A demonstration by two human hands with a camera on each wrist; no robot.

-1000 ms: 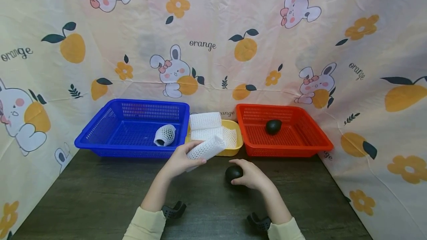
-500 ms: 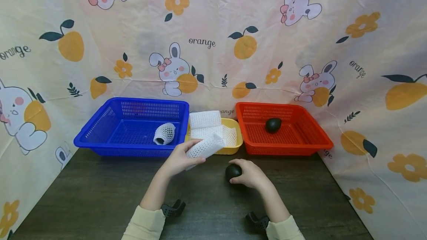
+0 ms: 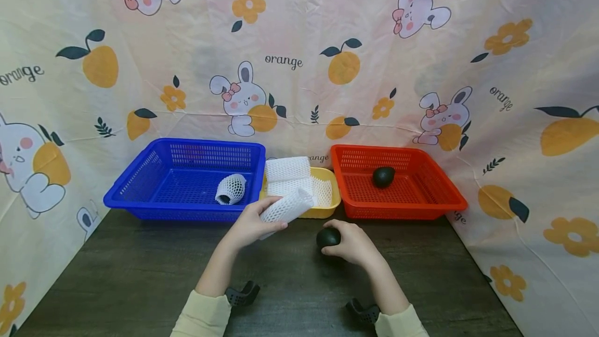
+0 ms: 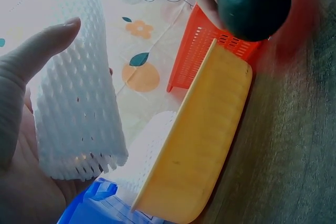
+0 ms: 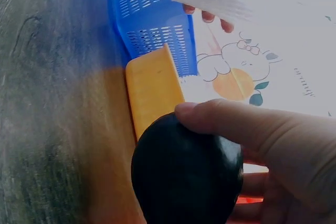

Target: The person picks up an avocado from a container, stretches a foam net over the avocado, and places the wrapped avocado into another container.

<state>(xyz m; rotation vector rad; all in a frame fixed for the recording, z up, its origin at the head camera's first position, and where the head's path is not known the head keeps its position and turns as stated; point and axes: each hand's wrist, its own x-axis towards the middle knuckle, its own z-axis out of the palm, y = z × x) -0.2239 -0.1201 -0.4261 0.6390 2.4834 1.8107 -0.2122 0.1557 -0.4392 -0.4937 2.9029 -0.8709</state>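
My left hand [image 3: 252, 224] grips a white foam net sleeve [image 3: 291, 208], thumb along one side and fingers behind it. The sleeve is tilted, its far end pointing right and away; in the left wrist view the net sleeve [image 4: 79, 93] looks flattened. To the right, my right hand [image 3: 352, 243] holds a dark green avocado [image 3: 327, 238] between thumb and fingers. The right wrist view shows the avocado [image 5: 186, 171] as pear-shaped and smooth, with the thumb on its upper side and the fingers partly hidden behind it. Sleeve and avocado are apart.
A blue basket [image 3: 187, 214] at back left holds a fruit in a foam net [image 3: 231, 189]. Between the baskets, a yellow bin [image 3: 326, 212] carries more white foam nets [image 3: 288, 169]. The red basket [image 3: 398, 212] at back right holds another avocado [image 3: 383, 177]. A printed cloth hangs behind.
My right fingers and thumb have shifted slightly on the avocado, which sits a little farther up in the head view. The left hand and its net sleeve have barely moved.
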